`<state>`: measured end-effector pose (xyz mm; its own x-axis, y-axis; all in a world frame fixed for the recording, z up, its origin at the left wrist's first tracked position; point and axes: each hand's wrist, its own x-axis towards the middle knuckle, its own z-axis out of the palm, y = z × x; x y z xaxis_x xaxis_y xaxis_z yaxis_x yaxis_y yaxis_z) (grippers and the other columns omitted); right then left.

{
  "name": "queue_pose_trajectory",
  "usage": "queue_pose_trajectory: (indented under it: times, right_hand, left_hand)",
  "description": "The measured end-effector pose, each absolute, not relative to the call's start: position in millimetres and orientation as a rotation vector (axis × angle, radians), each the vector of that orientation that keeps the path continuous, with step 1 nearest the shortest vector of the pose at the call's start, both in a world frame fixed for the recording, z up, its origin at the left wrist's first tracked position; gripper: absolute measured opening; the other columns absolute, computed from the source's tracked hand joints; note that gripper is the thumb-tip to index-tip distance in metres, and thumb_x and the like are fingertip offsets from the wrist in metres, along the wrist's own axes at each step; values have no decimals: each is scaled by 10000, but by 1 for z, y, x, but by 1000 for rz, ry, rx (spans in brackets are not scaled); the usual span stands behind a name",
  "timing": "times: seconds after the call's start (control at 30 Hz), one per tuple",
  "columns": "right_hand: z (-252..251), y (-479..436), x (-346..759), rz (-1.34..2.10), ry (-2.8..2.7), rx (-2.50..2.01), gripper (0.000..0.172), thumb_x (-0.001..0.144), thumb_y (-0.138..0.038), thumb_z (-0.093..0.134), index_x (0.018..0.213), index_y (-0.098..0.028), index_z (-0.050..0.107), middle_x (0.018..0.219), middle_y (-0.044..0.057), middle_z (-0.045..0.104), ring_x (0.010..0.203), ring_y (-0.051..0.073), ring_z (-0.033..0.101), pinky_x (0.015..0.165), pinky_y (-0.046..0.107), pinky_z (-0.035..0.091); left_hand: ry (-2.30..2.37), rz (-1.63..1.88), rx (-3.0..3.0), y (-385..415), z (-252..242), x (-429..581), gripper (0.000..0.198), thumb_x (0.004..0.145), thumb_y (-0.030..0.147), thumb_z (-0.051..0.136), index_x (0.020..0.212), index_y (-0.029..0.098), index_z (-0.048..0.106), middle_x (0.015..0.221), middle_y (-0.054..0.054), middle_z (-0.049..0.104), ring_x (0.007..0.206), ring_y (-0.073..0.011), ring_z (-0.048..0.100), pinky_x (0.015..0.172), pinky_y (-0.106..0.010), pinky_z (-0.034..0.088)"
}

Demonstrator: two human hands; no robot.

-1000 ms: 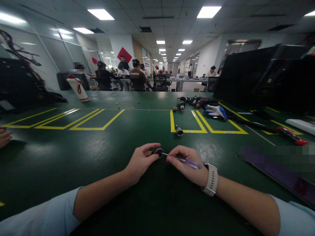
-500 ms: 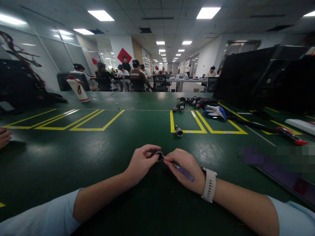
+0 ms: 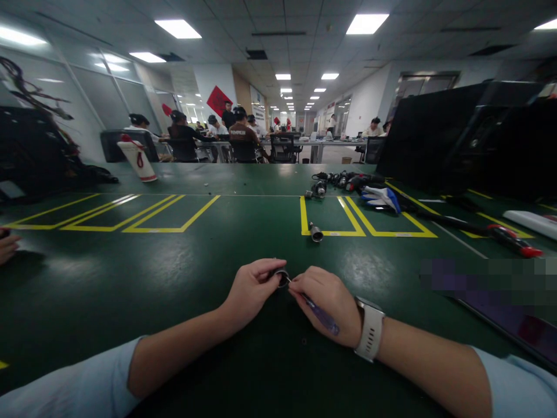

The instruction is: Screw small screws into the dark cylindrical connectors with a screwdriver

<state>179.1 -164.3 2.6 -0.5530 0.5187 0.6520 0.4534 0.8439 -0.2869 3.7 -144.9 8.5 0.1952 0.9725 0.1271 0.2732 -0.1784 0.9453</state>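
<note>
Purple screwdriver [image 3: 319,312] in right hand [image 3: 328,302] meets left hand's [image 3: 252,288] ring [image 3: 282,277].

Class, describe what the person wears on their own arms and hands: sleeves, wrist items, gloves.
The left hand and the right hand are bare, without gloves. Pale blue fabric sleeves, the left sleeve and the right sleeve, end near the elbows, leaving the forearms uncovered. The right wrist wears a broad white watch strap.

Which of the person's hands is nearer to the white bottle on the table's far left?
Left. The white bottle stands far beyond and left of the left hand, which pinches a small round part; the right hand, holding a purple screwdriver, sits farther right.
</note>
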Motion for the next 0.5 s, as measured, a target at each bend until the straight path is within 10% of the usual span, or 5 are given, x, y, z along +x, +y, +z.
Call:
queue_pose_trajectory:
  times: [0.5]
  right_hand:
    - [12, -167, 182, 487, -2143, -817, 93, 814, -175, 496, 776, -159, 580, 748, 62, 635, 675, 152, 561, 638, 300, 443]
  left_hand:
    - [1197, 1044, 1624, -145, 8, 3, 230, 683, 176, 587, 891, 175, 686, 991, -43, 672, 912, -185, 629, 855, -320, 492]
